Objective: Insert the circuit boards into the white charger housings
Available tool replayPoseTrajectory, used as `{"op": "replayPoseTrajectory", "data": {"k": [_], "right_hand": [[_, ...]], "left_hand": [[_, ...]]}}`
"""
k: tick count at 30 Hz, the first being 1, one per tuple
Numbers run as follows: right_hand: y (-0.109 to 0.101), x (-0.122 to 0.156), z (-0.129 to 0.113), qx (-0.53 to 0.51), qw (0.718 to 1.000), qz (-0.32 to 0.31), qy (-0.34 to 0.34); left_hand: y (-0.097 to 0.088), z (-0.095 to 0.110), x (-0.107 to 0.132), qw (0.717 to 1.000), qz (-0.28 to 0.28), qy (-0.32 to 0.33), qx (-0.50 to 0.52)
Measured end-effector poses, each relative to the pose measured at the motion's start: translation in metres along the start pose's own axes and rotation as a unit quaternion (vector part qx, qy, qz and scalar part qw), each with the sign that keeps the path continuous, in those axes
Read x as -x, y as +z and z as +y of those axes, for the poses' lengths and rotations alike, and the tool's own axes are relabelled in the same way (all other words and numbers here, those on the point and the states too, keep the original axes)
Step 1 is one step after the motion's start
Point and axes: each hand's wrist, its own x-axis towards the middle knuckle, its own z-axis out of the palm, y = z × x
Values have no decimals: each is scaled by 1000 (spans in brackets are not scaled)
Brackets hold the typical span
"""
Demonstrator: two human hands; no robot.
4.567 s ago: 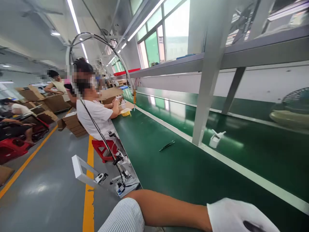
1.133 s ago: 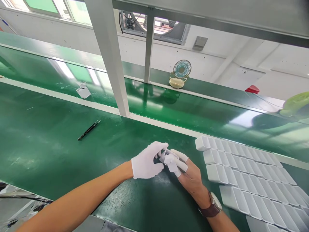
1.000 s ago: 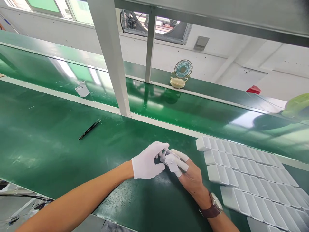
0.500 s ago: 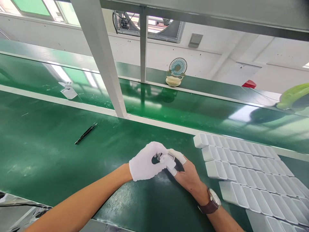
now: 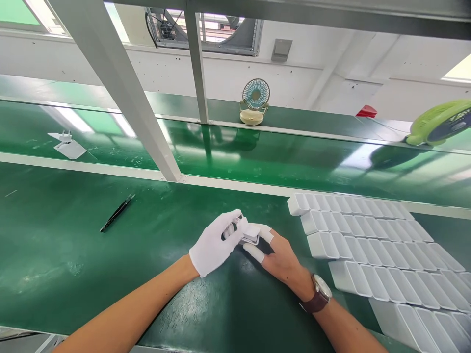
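My left hand, in a white glove, pinches a small white plastic part from its left side. The part is boxy, with a raised block on top and a greyish edge; finer detail is too small to read. At its right side, my right hand grips it between a thumb and a finger, both in white finger covers. The rest of that hand is bare, and a watch with a brown strap sits on its wrist. Both hands hover over the green tabletop.
Rows of white plastic boxes stand at the right. Black tweezers lie to the left. A slanted metal post rises behind the hands. Beyond are a small fan, a green fan and a white piece with prongs.
The view has shifted a little. The white part has turned between my hands, showing its raised block, and my right thumb and finger are now farther apart around its right end.
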Motion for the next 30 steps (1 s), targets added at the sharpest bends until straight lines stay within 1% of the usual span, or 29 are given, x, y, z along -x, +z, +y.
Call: {"op": "replayPoseTrajectory", "data": {"k": [4, 7, 15, 19, 21, 22, 23, 24, 25, 26, 28, 30], "right_hand": [[0, 0, 1, 25, 999, 25, -42], [1, 0, 2, 44, 997, 31, -63], [-1, -1, -1, 66, 994, 25, -84], [1, -1, -1, 47, 996, 26, -75], [3, -2, 0, -1, 998, 39, -46], [4, -3, 1, -46, 997, 56, -16], [5, -4, 1, -108, 991, 76, 26], [6, -6, 1, -182, 976, 92, 78], [6, -7, 1, -262, 951, 101, 132], [6, -8, 0, -338, 919, 98, 179], [6, -10, -3, -452, 857, 63, 238], [6, -9, -8, -519, 817, 7, 252]], "left_hand": [[-1, 2, -1, 1000, -25, 10, -6], [-3, 5, -3, 999, -44, 20, -20], [-4, 8, -2, 998, -60, 12, -20], [-3, 7, -3, 997, -67, 19, -13], [-2, 5, -3, 998, -57, 17, -17], [-1, 5, -3, 999, -44, 13, -19], [0, 4, -2, 999, -30, 12, -23], [2, 3, -1, 999, -18, 14, -31], [3, 3, 1, 999, -11, 21, -41], [4, 2, 3, 998, -10, 34, -53], [7, 0, 7, 995, -12, 72, -71], [10, -2, 11, 991, 0, 108, -76]]}}
